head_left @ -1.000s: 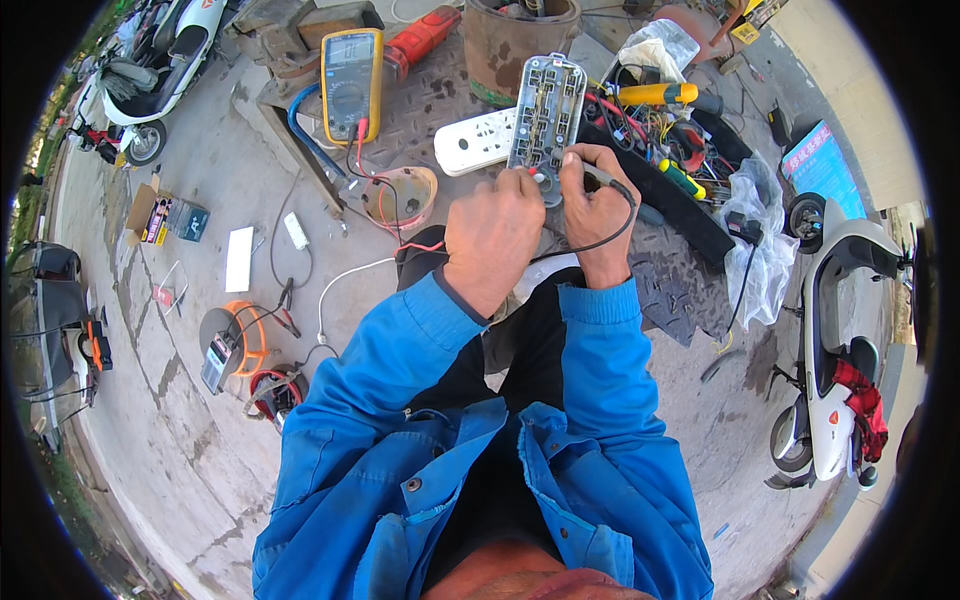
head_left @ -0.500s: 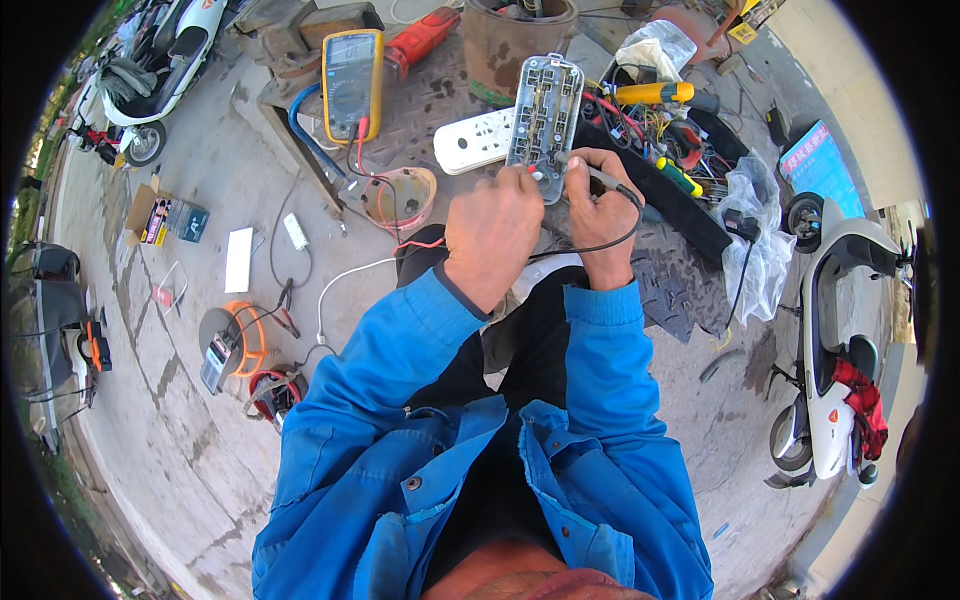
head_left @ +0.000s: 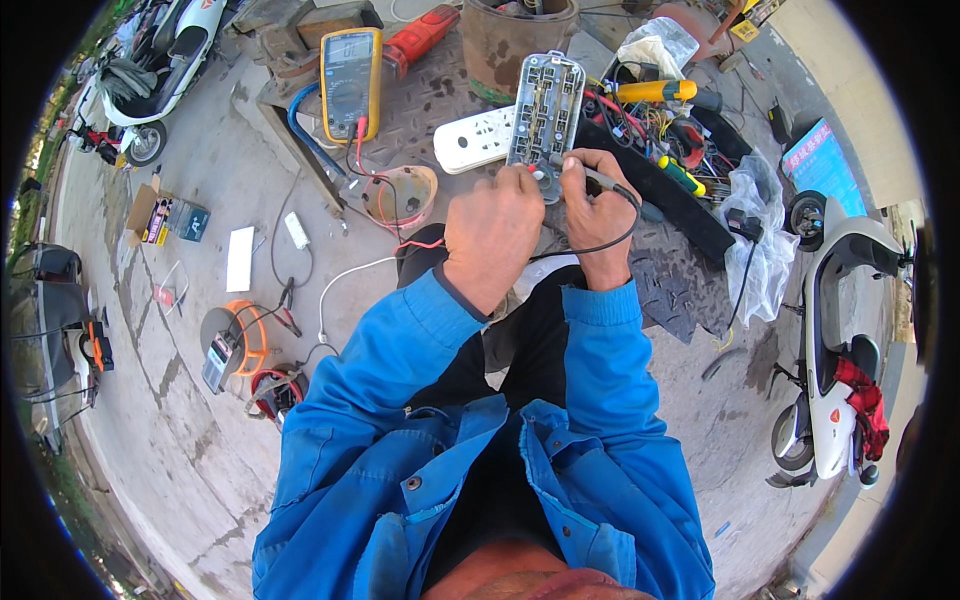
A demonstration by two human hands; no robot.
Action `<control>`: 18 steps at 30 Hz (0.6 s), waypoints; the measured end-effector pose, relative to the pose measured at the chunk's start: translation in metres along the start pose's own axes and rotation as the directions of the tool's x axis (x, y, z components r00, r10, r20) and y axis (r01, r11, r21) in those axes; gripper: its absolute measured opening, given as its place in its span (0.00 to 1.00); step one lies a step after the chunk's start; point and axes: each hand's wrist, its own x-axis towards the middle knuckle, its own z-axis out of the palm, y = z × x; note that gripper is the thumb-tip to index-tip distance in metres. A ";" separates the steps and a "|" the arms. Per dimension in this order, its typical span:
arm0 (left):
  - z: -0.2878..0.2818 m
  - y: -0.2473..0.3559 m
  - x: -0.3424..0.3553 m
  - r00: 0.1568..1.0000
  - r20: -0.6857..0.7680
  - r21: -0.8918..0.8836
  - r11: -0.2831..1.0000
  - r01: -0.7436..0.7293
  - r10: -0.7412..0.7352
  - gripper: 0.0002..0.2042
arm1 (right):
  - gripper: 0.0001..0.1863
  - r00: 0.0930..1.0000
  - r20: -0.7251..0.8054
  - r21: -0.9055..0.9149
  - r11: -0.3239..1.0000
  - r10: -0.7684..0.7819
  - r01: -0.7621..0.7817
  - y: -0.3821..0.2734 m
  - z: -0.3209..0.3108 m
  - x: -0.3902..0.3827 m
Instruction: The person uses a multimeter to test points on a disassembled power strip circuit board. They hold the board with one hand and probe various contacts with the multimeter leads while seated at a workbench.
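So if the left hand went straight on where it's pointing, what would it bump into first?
Most likely the open grey case with metal contacts, just ahead of the left hand. Heights are hard to judge from above, so the hand might pass over it instead.

Socket-strip housing point(head_left: 546, 105), grey, oblong, rounded ends: opened, metal strips and rows of contacts exposed. Long axis pointed away from the person, far end leaned slightly right; near end set between both hands. Red-ended probe point(head_left: 533, 170) pinched in left hand point(head_left: 495, 225), mostly hidden by the fingers. Dark probe point(head_left: 605, 182) gripped in right hand point(head_left: 600, 215), aimed at same end, its black lead looped over that hand. Tip contact can't be confirmed. Multimeter point(head_left: 349, 85), yellow-edged, placed face up, beyond and left; red plug fitted at its near end.
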 end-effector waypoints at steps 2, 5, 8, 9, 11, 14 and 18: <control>0.000 0.000 0.000 1.000 -0.009 0.012 1.000 0.003 -0.003 0.04 | 0.07 1.000 -0.008 0.009 1.000 0.002 -0.002 0.000 0.001 0.000; -0.001 0.000 0.000 1.000 -0.013 0.014 1.000 0.003 -0.003 0.04 | 0.07 1.000 -0.011 0.001 1.000 -0.024 0.024 -0.001 0.001 0.000; -0.001 0.001 0.000 1.000 -0.021 0.006 1.000 0.009 -0.009 0.04 | 0.06 0.997 -0.002 -0.056 0.995 -0.080 0.080 0.000 0.003 0.003; -0.001 0.001 0.000 1.000 -0.008 -0.002 1.000 0.010 -0.010 0.04 | 0.06 0.995 -0.002 -0.073 0.993 -0.098 0.098 0.001 0.003 0.002; 0.000 0.000 0.000 1.000 -0.013 0.002 1.000 0.016 -0.016 0.04 | 0.06 0.991 0.002 -0.106 0.985 -0.137 0.136 0.001 0.003 0.001; 0.002 -0.004 -0.002 1.000 0.010 -0.051 0.998 0.026 -0.025 0.09 | 0.06 0.986 0.006 -0.126 0.978 -0.167 0.166 0.000 0.005 0.001; 0.000 -0.018 -0.022 0.997 -0.036 -0.201 0.978 0.064 -0.073 0.14 | 0.06 0.992 0.012 -0.105 0.987 -0.125 0.126 -0.002 0.005 0.000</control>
